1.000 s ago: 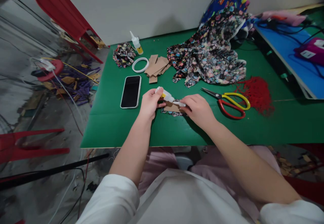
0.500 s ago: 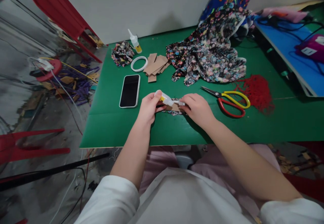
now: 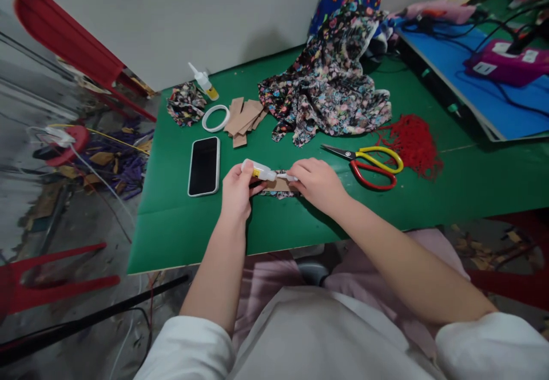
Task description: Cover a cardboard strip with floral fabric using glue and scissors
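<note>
My left hand (image 3: 237,192) is closed around a small clear glue bottle (image 3: 265,173) with a yellow label, lying nearly level and pointing right. At its tip, my right hand (image 3: 316,182) pinches the white cap (image 3: 290,178); whether the cap sits on the nozzle or just off it, I cannot tell. Under the bottle lies a brown cardboard strip (image 3: 281,185) on a piece of floral fabric (image 3: 278,194), both partly hidden by my hands. A white-cased phone (image 3: 203,166) rests left of my left hand. Scissors (image 3: 366,163) with one yellow and one red handle lie to the right.
On the green table (image 3: 171,225) stand a second glue bottle (image 3: 206,83), a white ring (image 3: 215,118), cardboard strips (image 3: 244,119), a small fabric bundle (image 3: 186,104) and a large floral cloth (image 3: 330,82). Red threads (image 3: 414,145) and a purple device (image 3: 506,65) on a blue board (image 3: 454,54) lie right.
The camera view has turned, so the table's things appear farther left. The bottle has tipped closer to level. Both hands keep their hold on bottle and cap.
</note>
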